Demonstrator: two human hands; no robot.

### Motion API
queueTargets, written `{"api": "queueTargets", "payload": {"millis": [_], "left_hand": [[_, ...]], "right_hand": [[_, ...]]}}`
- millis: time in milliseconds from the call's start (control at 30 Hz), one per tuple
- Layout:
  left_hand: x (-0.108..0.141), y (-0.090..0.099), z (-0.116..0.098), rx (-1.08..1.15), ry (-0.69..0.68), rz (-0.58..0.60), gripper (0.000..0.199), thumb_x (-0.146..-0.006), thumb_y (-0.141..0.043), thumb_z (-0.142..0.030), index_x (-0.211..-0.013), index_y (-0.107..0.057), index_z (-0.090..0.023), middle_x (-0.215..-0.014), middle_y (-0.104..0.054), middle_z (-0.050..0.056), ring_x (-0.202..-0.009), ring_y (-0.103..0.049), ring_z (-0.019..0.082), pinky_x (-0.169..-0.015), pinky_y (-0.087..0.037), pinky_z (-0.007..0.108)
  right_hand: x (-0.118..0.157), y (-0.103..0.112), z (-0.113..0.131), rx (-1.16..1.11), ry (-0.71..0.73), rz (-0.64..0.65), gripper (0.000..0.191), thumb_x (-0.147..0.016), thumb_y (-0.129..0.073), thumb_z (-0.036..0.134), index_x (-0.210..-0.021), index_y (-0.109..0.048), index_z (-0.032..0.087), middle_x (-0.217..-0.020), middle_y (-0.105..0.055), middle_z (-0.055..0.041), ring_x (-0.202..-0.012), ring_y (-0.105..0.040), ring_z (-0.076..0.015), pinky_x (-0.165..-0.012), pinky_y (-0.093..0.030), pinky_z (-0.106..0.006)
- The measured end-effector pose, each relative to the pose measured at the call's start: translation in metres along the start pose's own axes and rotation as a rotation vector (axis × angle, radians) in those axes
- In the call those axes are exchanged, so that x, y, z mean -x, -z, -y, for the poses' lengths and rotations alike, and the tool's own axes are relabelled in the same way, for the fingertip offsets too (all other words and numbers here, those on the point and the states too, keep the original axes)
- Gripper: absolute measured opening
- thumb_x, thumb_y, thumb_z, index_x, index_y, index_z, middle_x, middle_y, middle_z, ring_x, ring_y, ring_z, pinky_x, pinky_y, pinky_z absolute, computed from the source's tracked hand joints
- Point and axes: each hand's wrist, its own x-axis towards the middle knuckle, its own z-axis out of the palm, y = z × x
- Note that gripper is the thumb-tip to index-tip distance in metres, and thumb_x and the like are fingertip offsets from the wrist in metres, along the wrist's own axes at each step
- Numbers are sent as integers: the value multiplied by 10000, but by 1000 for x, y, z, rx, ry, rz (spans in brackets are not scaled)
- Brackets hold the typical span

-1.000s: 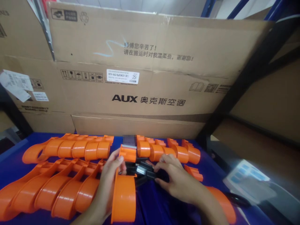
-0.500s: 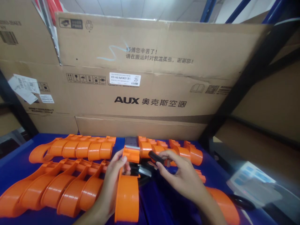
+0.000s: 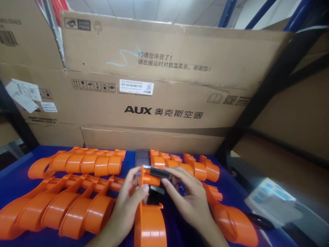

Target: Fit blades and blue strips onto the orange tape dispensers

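Note:
My left hand (image 3: 135, 193) is closed around the upper part of an orange plastic tape dispenser (image 3: 151, 224), its wide curved band hanging below. A bright, narrow strip (image 3: 146, 167) shows along the dispenser's top edge. In my right hand (image 3: 189, 192), the thumb and fingers pinch a short black bar (image 3: 159, 172). The bar lies nearly level across the dispenser's top, its left end meeting the bright strip. Below it, a black and silver piece (image 3: 156, 190) shows beside the left fingers; what it is attached to is hidden.
Rows of similar orange dispensers (image 3: 77, 214) lie on the blue surface (image 3: 15, 169), left and behind. Another dispenser (image 3: 235, 223) with a black part is at right. Behind stands a large cardboard box (image 3: 164, 92); a plastic bag (image 3: 273, 199) lies far right.
The black bar in my right hand has moved left and down onto the dispenser's top. The dispenser has shifted slightly right and turned, and my hands have come closer together.

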Motion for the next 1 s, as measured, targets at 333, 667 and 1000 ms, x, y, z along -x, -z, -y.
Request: {"api": "queueTargets", "payload": {"millis": [333, 667, 1000], "left_hand": [[3, 5, 7, -84, -14, 92, 530, -874, -744, -335, -1356, -528, -282, -829, -643, -17, -732, -602, 138, -668, -478, 223], [9, -5, -6, -91, 12, -9, 508, -843, -723, -347, -1306, -574, -198, -759, -663, 23, -643, -571, 149, -610, -459, 246], [-2, 12, -3, -14, 49, -24, 573, -770, -720, -280, -1307, -528, -226, -728, -671, -10, -557, -564, 136, -581, -442, 264]], "right_hand": [[2, 0, 0, -13, 0, 3, 178, -915, -690, 238, -1088, -729, 235, -798, -683, -8, -647, -609, -163, -607, -522, -298], [2, 3, 2, -120, 37, 114, 311, -945, -655, 228, -1239, -731, 296, -1005, -720, -48, -798, -667, -191, -659, -536, -314], [-13, 47, -42, 344, -304, 139, 236, -925, -606, 394, -814, -710, 213, -679, -695, -21, -603, -624, -201, -556, -448, -298]]}}
